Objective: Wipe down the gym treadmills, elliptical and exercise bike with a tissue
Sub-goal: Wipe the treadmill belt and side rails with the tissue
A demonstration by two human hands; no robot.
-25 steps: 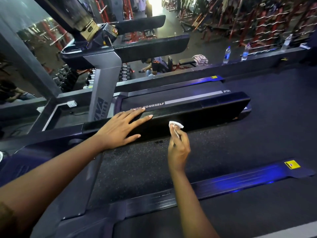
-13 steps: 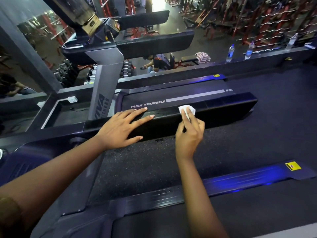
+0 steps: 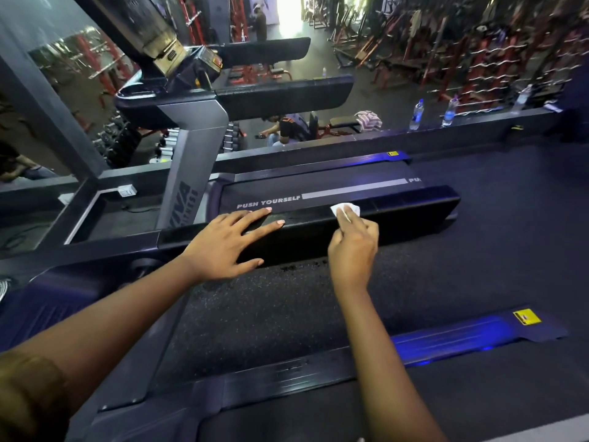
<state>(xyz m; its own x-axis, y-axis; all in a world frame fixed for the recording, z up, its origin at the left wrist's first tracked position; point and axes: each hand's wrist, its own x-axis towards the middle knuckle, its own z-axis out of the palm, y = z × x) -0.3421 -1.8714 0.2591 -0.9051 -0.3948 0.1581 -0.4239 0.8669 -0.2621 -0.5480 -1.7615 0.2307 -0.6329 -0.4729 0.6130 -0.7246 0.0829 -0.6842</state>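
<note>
Tissue (image 3: 345, 209) higher, atop the handrail (image 3: 411, 216)

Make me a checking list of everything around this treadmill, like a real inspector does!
Surface: black padded handrail of the treadmill, with the tissue on its top edge.
Job's things: small crumpled white tissue; treadmill belt printed PUSH YOURSELF, just beyond the rail.
Clutter: water bottles standing on the far ledge; dark specks below the rail.
Hands: left hand lies flat on the handrail, fingers spread; right hand pinches the tissue.
Cables: one black cable by the wall socket.
Surroundings: red weight racks and a seated person on the gym floor beyond.
</note>
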